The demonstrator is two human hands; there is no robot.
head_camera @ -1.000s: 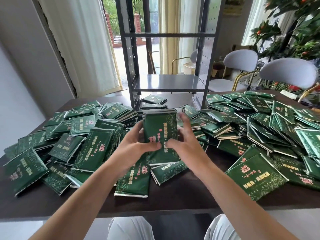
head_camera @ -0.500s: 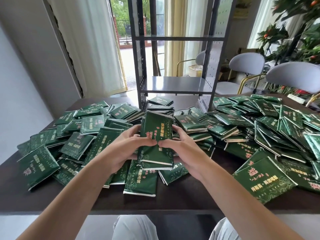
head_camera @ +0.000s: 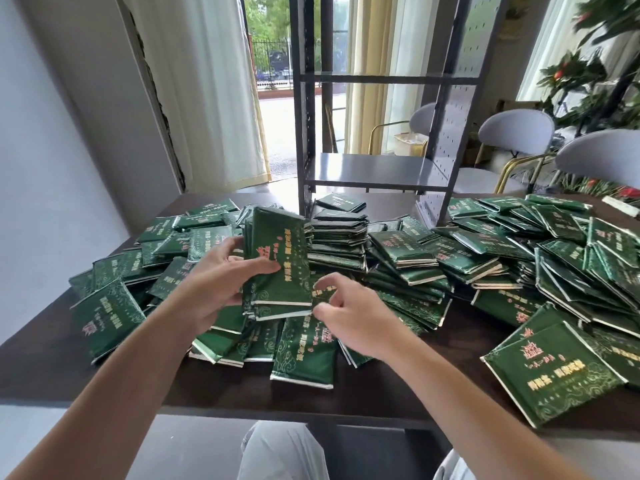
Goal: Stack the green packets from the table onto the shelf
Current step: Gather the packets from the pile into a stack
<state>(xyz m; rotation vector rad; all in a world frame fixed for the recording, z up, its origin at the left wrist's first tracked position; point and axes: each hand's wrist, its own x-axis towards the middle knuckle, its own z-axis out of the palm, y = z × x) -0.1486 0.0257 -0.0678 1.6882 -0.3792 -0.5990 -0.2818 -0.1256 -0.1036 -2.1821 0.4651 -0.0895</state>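
Observation:
A small stack of green packets [head_camera: 277, 258] with gold lettering is held tilted above the table, with my left hand [head_camera: 221, 282] gripping its left edge and the thumb across the top packet. My right hand [head_camera: 349, 313] hovers at the stack's lower right corner with loosely curled fingers and holds nothing that I can see. Many more green packets [head_camera: 485, 251] lie heaped across the dark table [head_camera: 398, 386]. The grey metal shelf [head_camera: 367, 169] stands at the table's far side. Its middle board is bare, and a few packets [head_camera: 341, 202] lie at its base.
Two grey chairs [head_camera: 516, 133] [head_camera: 599, 154] stand behind the table on the right, by a plant with red fruit [head_camera: 581, 81]. White curtains [head_camera: 214, 98] and an open doorway lie beyond the shelf. A large packet [head_camera: 550, 372] lies near the front right edge.
My right hand has let go of the stack and drawn back to its lower right corner. The left hand alone now holds the stack, shifted slightly left and tilted.

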